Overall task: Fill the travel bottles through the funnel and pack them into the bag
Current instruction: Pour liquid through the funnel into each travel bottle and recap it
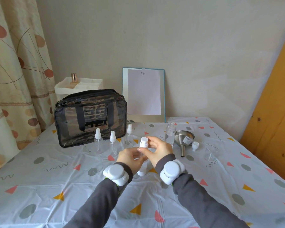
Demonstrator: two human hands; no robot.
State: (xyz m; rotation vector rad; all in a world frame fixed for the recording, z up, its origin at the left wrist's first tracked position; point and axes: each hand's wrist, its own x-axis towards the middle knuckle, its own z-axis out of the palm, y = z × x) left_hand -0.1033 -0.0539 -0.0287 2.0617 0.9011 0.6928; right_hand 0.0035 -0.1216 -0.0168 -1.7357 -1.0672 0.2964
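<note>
White bottle [143,143], opaque plastic with its cap on, is held upright over the tablecloth [72,178] at mid-table, long axis near vertical. Left hand [130,157] wraps the body from below; right hand [160,148] curls its fingers round the cap end, probably to twist it, though the grip is partly hidden. Funnel [184,139] lies tipped to the right, nearer the right hand, just beside the open clear bottle [170,134]; bag [90,116] stands back left.

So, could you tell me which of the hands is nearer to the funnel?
Right. The right hand is just left of the funnel; the left hand is farther left; both hold a white bottle.
</note>
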